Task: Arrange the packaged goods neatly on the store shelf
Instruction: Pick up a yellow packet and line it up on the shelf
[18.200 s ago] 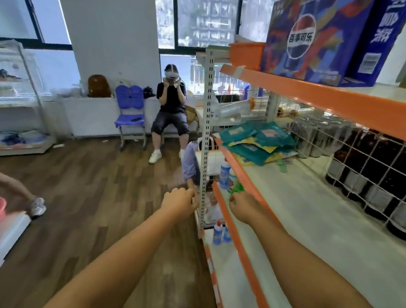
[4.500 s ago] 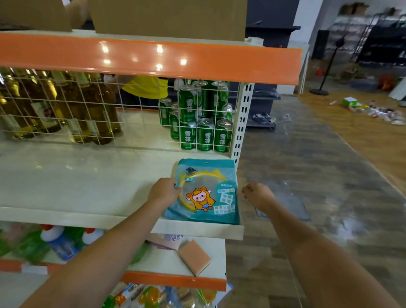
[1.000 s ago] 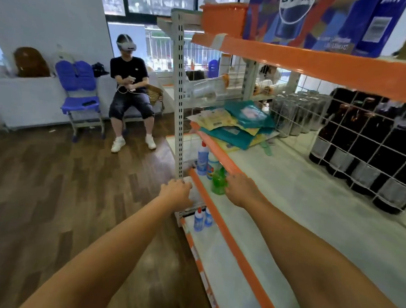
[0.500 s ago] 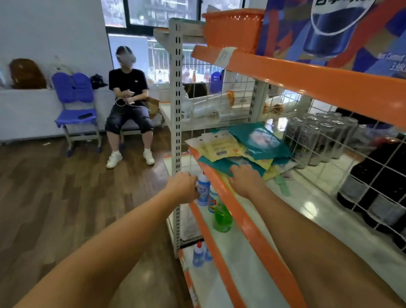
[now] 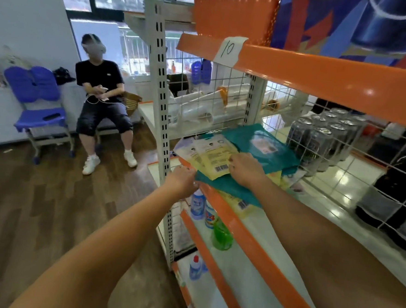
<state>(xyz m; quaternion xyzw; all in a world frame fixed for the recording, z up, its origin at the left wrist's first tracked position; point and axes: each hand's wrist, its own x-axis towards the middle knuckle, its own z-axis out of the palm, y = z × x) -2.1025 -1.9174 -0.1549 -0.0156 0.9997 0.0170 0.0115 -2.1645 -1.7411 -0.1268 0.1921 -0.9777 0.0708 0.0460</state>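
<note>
1. At the far end of the middle shelf (image 5: 350,226), a loose pile of flat packets lies against the wire mesh (image 5: 227,102): teal packets (image 5: 258,143) and yellow packets (image 5: 214,160) overlapping at odd angles, some hanging over the orange front edge.
2. The right hand (image 5: 245,169) rests on top of the pile, fingers curled down onto a yellow packet beside its barcode; the grip seems to pinch the packet's edge, though the fingertips are partly hidden.
3. The left hand (image 5: 182,182) is at the shelf's front corner, just beside the upright post (image 5: 161,98), its fingers curled at the lower edge of the pile; whether its grip closes on a packet cannot be told.
4. Behind the mesh on the right stand dark cans (image 5: 323,135) and dark bottles (image 5: 396,191).
5. On the shelf below stand two white bottles (image 5: 197,205) and a green bottle (image 5: 221,237), close together.
6. The upper shelf carries an orange basket (image 5: 233,11) and a paper label (image 5: 229,50) marked 10.
7. Across the wooden floor (image 5: 49,203), a person (image 5: 100,98) wearing a headset sits beside a blue chair (image 5: 35,108).
</note>
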